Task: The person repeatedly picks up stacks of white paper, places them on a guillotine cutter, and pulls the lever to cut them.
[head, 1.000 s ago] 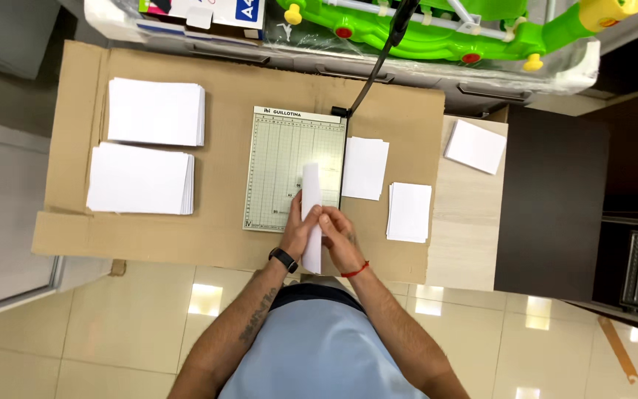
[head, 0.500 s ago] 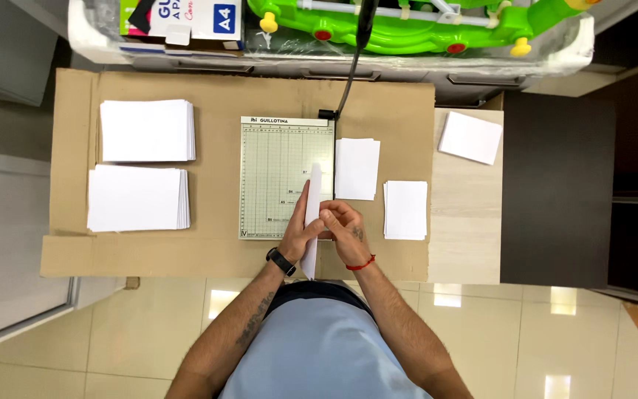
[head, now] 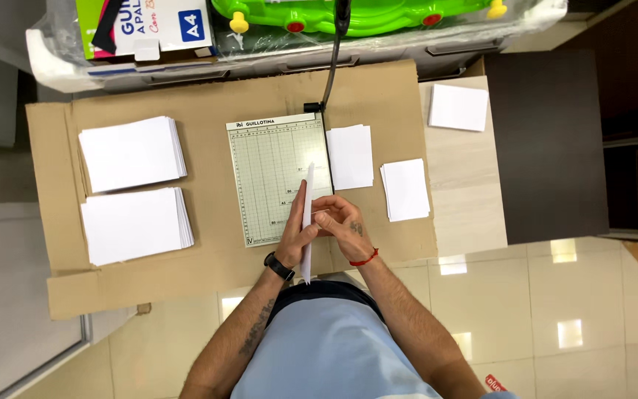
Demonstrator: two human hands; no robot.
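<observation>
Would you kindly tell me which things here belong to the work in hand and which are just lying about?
In use:
- folded paper, held on edge by left hand and right hand
- paper cutter beneath them
- large paper stacks
- small cut stacks

Lying about:
- green plastic toy
- paper ream package
- lone sheet pile on the side table

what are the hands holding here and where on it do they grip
Both hands hold a stack of white paper sheets standing on edge above the paper cutter. The left hand and right hand grip its lower middle from opposite sides.
</observation>
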